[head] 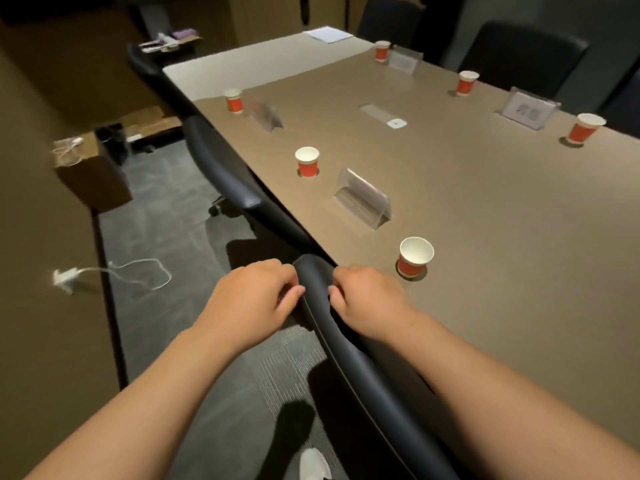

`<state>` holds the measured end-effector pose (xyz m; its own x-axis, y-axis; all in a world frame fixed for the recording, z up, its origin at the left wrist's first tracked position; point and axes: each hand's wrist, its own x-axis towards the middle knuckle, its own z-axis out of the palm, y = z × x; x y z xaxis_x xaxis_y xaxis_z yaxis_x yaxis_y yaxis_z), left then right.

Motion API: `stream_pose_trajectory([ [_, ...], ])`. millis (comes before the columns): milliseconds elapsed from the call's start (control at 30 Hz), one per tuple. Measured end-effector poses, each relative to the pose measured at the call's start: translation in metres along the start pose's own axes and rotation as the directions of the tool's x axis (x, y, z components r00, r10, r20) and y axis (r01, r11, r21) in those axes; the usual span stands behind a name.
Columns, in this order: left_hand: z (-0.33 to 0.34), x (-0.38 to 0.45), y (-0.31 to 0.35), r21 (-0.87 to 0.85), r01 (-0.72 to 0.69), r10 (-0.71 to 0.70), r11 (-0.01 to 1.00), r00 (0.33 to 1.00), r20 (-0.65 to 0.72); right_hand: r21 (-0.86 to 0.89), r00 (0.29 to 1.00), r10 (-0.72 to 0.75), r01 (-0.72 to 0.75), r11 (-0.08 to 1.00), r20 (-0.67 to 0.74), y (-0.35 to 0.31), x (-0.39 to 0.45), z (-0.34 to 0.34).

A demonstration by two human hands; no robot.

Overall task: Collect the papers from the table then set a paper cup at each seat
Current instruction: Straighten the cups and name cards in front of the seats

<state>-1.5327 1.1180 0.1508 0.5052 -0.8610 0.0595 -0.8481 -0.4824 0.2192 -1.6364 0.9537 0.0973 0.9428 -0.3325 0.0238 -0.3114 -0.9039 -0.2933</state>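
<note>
Several red paper cups stand on the long brown table (485,220). The nearest cup (414,258) sits by the table's near edge, a second cup (307,162) and a third cup (233,99) further along the left side. Others stand along the right side, such as one cup (585,128). A stack of white papers (327,33) lies at the far end. My left hand (252,299) and my right hand (367,299) hover on either side of a black chair back (332,327), fingers curled, holding nothing. Neither hand clearly grips the chair.
Clear acrylic name stands (362,199) sit between the cups, and a cable hatch (382,116) is set in the table's middle. Black chairs (225,164) line the left side, more on the right. Cardboard boxes (90,174) and a white charger cable (114,271) lie on the floor at left.
</note>
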Motion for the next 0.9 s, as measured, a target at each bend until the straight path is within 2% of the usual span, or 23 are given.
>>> stream_pose_trajectory([
  [200, -0.007, 0.122, -0.052, -0.045, -0.227, 0.229, 0.973, 0.973, 0.036, -0.038, 0.969, 0.243, -0.244, 0.969, -0.044, 0.022, 0.07, -0.003],
  [300, 0.0, 0.188, -0.068, -0.075, -0.35, 0.357, 0.934, 0.929, 0.103, -0.026, 0.901, 0.425, -0.429, 0.903, -0.089, 0.034, 0.096, -0.001],
  [333, 0.003, 0.218, -0.072, -0.08, -0.431, 0.439, 0.899, 0.89, 0.128, -0.015, 0.852, 0.509, -0.514, 0.858, -0.125, 0.039, 0.105, -0.001],
  [400, 0.006, 0.24, -0.073, -0.111, -0.48, 0.492, 0.87, 0.86, 0.137, -0.02, 0.813, 0.566, -0.573, 0.819, -0.136, 0.045, 0.105, -0.002],
  [500, 0.013, 0.288, -0.07, -0.12, -0.612, 0.624, 0.781, 0.763, 0.168, -0.028, 0.689, 0.711, -0.721, 0.693, -0.139, 0.055, 0.109, -0.001],
  [600, 0.024, 0.326, -0.055, -0.121, -0.694, 0.702, 0.71, 0.685, 0.196, -0.047, 0.578, 0.809, -0.816, 0.576, -0.106, 0.064, 0.11, 0.001],
  [700, 0.044, 0.358, -0.039, -0.101, -0.744, 0.739, 0.661, 0.623, 0.256, -0.066, 0.512, 0.853, -0.859, 0.508, -0.099, 0.08, 0.116, 0.005],
  [800, 0.07, 0.382, -0.026, -0.085, -0.751, 0.738, 0.654, 0.609, 0.291, -0.066, 0.489, 0.872, -0.871, 0.486, -0.034, 0.101, 0.122, 0.009],
  [900, 0.1, 0.403, -0.017, -0.062, -0.75, 0.708, 0.659, 0.59, 0.387, -0.1, 0.472, 0.873, -0.869, 0.485, 0.125, 0.123, 0.125, 0.015],
])
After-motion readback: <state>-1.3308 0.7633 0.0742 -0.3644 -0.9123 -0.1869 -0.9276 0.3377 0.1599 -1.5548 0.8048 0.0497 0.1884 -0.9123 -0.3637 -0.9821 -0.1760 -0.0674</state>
